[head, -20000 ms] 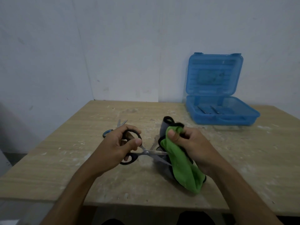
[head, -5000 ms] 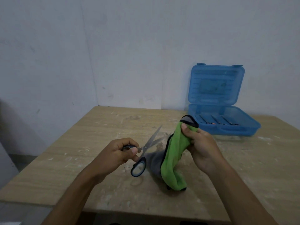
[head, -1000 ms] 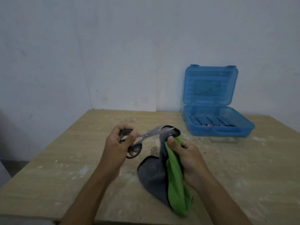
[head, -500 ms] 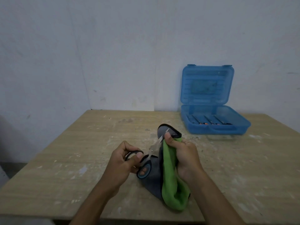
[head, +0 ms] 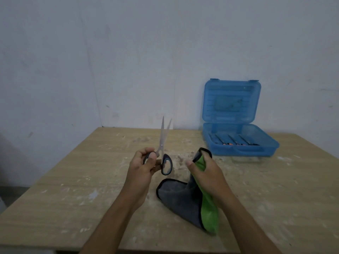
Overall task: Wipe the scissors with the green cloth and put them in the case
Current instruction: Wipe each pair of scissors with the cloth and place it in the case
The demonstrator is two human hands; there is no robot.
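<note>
The left hand (head: 142,166) is gripping the scissors (head: 163,150), blades pointing to twelve; the right hand (head: 205,173), clutching the cloth (head: 185,198), is nearer the case (head: 238,142) at one o'clock.

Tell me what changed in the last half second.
The left hand lifted the scissors out of the green cloth; the blades now point up, slightly parted, clear of it. The right hand kept its grip on the cloth. The blue case stayed open on the table.

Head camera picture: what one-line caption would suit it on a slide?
Left hand holds scissors blades-up; right hand grips green cloth; blue case open.
</note>
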